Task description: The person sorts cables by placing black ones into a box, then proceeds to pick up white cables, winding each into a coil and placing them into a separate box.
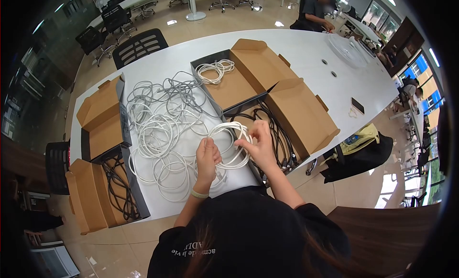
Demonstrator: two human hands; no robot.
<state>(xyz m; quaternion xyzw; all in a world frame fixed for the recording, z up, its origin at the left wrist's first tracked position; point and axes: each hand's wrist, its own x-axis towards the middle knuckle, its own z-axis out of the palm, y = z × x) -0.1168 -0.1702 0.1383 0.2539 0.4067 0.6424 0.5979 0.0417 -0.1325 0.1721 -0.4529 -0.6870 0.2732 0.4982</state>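
Observation:
Between my two hands is a white cable (233, 127) looped into a loose coil. My left hand (207, 158) is closed around one side of it, thumb on top. On the other side, the fingers of my right hand (260, 143) are bent around the loops and grip them. Just left of my hands lies a spread of loose white cables (155, 134), with grey cables (184, 90) behind them. Close to my right hand, an open cardboard box (301, 116) holds black cables (277, 139).
Another open box (260, 63) at the back contains a coiled white cable (215, 71). On the left stand an open box (103, 118) and one with black cables (118, 189). A phone (357, 106) lies at right on the white table (311, 58). Across it sits a person (315, 12).

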